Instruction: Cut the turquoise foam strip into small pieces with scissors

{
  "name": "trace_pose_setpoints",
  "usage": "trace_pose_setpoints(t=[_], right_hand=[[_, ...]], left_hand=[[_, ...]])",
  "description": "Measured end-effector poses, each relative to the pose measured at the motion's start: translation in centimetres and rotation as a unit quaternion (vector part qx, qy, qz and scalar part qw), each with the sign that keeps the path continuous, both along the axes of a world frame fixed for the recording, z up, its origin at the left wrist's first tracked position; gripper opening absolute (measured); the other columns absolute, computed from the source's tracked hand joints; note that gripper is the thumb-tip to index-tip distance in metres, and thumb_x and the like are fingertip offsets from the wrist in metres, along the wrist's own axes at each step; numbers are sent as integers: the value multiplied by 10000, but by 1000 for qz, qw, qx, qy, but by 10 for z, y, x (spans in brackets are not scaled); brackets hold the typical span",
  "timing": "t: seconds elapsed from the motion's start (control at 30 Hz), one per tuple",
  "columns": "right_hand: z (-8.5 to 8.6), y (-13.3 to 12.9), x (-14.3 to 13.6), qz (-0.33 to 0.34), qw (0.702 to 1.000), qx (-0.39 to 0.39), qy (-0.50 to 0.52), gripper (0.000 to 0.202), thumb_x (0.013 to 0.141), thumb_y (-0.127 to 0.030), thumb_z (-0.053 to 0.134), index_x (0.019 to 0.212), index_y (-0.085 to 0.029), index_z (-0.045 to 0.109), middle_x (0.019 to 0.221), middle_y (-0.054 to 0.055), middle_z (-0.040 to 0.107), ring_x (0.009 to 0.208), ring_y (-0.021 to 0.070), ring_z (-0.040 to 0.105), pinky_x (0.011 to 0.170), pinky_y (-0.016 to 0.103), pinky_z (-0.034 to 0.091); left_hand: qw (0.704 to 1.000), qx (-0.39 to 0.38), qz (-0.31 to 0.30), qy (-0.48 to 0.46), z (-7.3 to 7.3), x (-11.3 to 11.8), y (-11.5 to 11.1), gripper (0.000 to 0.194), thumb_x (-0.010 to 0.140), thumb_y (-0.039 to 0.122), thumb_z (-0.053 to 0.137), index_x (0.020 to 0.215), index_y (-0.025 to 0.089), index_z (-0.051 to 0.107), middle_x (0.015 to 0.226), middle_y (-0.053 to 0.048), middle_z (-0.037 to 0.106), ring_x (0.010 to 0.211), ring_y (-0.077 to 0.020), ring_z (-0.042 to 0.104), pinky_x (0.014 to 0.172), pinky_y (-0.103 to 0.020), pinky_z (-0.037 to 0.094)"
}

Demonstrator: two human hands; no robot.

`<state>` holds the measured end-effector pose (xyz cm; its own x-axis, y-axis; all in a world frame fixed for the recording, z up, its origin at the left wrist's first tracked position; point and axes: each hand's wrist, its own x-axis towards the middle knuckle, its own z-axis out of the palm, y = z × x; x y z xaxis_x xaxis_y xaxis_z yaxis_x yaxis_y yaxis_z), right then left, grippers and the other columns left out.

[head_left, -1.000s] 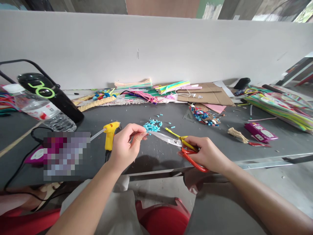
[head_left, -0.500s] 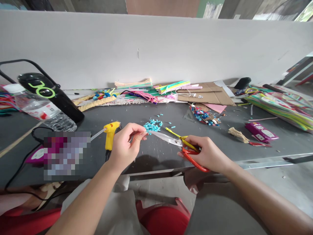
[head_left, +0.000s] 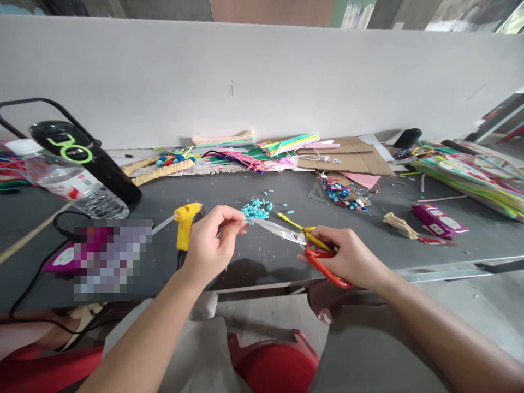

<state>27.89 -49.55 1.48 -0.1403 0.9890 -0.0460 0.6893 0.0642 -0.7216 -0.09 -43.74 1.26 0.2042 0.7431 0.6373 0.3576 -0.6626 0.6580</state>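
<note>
My right hand (head_left: 347, 254) grips a pair of scissors (head_left: 282, 231) with a red handle loop and yellow by the fingers. The blades point left and look closed or nearly so. Their tips meet the fingertips of my left hand (head_left: 215, 237), which are pinched together; whatever they hold is hidden or too small to make out. Just behind the tips lies a small heap of cut blue pieces (head_left: 256, 208), a few scattered around it. A thin yellow strip (head_left: 290, 221) runs beside the blades toward my right hand.
Left of my left hand stands a yellow glue gun (head_left: 186, 226). Further left are a water bottle (head_left: 69, 180) and a black flask (head_left: 102, 169). Bundles of colored pipe cleaners (head_left: 290, 144) and cardboard (head_left: 347, 155) line the back. A purple packet (head_left: 439, 221) lies at right.
Almost nothing differs. Both hands and the scissors hold the same pose, and the view has shifted only very slightly.
</note>
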Motion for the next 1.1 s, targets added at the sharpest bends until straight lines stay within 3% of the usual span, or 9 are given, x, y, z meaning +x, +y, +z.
trace_pose_setpoints(t=[0.2,0.87,1.1], right_hand=[[0,0,1,7,1000,0,6,378,769,-438,771,739,-207,474,674,-69,344,675,125,255,583,245,273],[-1,0,1,15,1000,15,-6,426,802,-536,716,723,-206,458,687,-44,367,671,134,274,574,262,286],[0,0,0,5,1000,14,5,432,766,-518,765,726,-211,463,669,-56,376,657,128,284,564,251,301]], left_hand=[[1000,3,0,-1,-2,1,1,81,939,137,604,906,208,624,835,-2,719,657,-111,697,620,-224,588],[1000,-24,11,-4,-2,2,1,62,951,227,604,894,213,624,843,-26,720,673,-140,701,635,-275,607],[1000,-9,3,-3,0,2,0,59,945,175,604,902,212,621,838,-8,715,662,-119,704,620,-239,587]])
